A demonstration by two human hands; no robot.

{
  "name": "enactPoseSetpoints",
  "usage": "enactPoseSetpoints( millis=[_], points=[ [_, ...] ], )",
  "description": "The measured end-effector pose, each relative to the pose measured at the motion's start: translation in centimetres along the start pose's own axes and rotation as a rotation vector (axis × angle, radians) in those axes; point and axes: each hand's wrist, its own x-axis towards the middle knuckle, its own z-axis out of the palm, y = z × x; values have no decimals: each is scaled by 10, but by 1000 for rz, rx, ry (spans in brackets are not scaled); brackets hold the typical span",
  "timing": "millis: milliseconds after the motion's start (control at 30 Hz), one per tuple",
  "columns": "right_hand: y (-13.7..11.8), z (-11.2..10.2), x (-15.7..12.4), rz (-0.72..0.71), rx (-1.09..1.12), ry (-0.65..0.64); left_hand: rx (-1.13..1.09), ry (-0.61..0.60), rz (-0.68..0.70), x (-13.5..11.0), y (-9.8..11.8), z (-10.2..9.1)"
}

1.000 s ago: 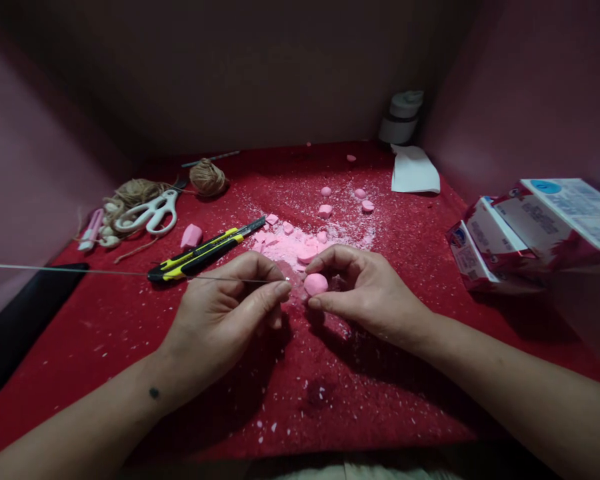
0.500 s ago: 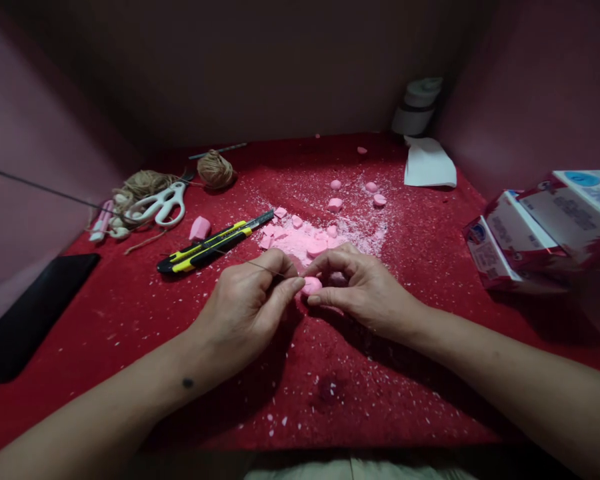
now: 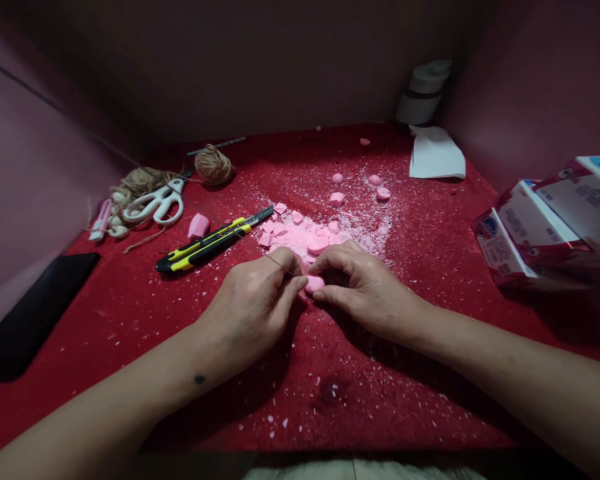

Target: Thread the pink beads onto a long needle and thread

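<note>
Between the thumb and fingers of my right hand [image 3: 363, 287] is a small, rounded pink soap-like piece [image 3: 315, 285]. My left hand [image 3: 257, 300] pinches a thin dark wire-like strand [image 3: 279, 264], its near end at the left side of that piece. My fingers hide whether the tip goes into it. The strand stretches back toward the upper left, faint in the middle. Just beyond my hands lies a heap of pink shavings and chunks [image 3: 300, 235]. A black and yellow utility knife [image 3: 205, 247] rests left of the heap, blade out.
White-handled scissors [image 3: 155, 202], a twine ball [image 3: 213, 165] and a pink chunk [image 3: 199, 226] lie left. A black flat object [image 3: 35, 313] is at the left edge. Boxes [image 3: 540, 223] stand right; white paper [image 3: 437, 153] and a bottle [image 3: 423, 93] are behind.
The far part of the strand has swung upward at the left. My hands and the pink piece have shifted very slightly right. The view has moved a little.
</note>
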Motion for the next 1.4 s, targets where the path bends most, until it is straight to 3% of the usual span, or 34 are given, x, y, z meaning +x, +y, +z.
enactPoseSetpoints(
  millis=[433, 767, 1400],
  points=[
    [1, -3, 1, -9, -6, -37, 181, -47, 56, 6, 2, 4],
    [5, -2, 4, 0, 15, -21, 356, -197, 24, 18, 10, -3],
    [3, -3, 4, 1, 15, -25, 223, -172, 59, 20, 7, -6]
  ],
)
